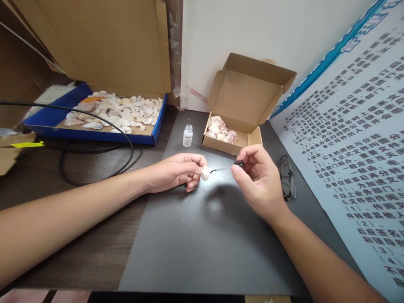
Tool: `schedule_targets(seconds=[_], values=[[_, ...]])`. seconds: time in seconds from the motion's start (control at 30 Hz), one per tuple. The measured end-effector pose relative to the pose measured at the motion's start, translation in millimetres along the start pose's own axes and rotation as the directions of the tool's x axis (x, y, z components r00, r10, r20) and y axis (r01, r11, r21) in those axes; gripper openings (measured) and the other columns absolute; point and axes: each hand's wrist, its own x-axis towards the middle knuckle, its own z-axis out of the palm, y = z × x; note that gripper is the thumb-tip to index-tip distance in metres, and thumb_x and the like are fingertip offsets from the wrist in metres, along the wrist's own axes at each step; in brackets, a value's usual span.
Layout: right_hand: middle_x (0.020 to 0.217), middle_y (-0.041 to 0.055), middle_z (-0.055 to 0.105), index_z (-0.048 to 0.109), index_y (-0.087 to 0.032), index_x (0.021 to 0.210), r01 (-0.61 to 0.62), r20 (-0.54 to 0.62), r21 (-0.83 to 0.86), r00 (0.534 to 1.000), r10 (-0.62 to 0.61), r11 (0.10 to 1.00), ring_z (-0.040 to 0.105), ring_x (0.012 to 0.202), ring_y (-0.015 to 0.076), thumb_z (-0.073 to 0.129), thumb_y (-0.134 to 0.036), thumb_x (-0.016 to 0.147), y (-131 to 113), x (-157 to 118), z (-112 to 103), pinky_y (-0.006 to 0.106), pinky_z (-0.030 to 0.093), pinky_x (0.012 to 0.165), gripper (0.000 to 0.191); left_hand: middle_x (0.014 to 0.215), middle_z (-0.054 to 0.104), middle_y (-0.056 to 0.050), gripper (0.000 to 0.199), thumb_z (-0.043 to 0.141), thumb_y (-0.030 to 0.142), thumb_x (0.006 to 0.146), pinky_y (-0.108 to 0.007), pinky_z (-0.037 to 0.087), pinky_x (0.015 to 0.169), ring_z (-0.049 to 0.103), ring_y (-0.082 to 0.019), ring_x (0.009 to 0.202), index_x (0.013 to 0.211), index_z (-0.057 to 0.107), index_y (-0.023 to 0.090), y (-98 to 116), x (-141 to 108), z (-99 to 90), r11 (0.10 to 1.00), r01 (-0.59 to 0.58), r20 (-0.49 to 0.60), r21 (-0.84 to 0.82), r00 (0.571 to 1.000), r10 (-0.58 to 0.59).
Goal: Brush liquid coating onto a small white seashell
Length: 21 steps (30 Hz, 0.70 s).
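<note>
Between the thumb and fingers of my left hand is a small white ribbed seashell. My right hand pinches the black cap of a small brush applicator. Its thin stem points left, and the dark tip is at the shell's right edge; whether it touches I cannot tell. An uncapped small glass bottle with a printed label stands upright behind my left hand. Beyond my right hand, an open cardboard box holds several shells on its left side.
A blue-edged box full of pale shells stands at the back left, its lid raised. A black cable loops in front of it. Eyeglasses lie right of my right hand, beside a large printed sheet. A dark grey mat covers the desk.
</note>
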Motion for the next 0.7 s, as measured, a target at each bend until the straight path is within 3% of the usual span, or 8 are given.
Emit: schedule_targets(seconds=[0.17,0.7], values=[[0.069,-0.0066,0.044,0.049,-0.024,0.088,0.003,0.006,0.052,1.000,-0.004,0.999,0.043,0.051,0.0083,0.060,-0.017,0.084,2.1,-0.6,-0.8,0.026,0.035,0.050,0.013,0.060,0.056,0.001,0.011,0.067,0.023,0.078,-0.021,0.041,0.053,0.050,-0.009,0.051,0.080,0.061,0.014,0.2,0.0,0.6,1.000,0.001,0.000,0.017,1.000,-0.001],[0.065,-0.0066,0.046,0.049,-0.023,0.083,0.010,0.122,-0.066,0.993,-0.002,0.998,0.040,0.053,0.0086,0.058,-0.013,0.079,0.0,0.0,-0.2,0.023,0.036,0.048,0.014,0.058,0.055,0.002,0.009,0.066,0.022,0.078,-0.021,0.042,0.054,0.050,-0.009,0.051,0.081,0.059,0.016,-0.3,-0.2,0.8,1.000,-0.001,-0.002,-0.001,1.000,0.001]])
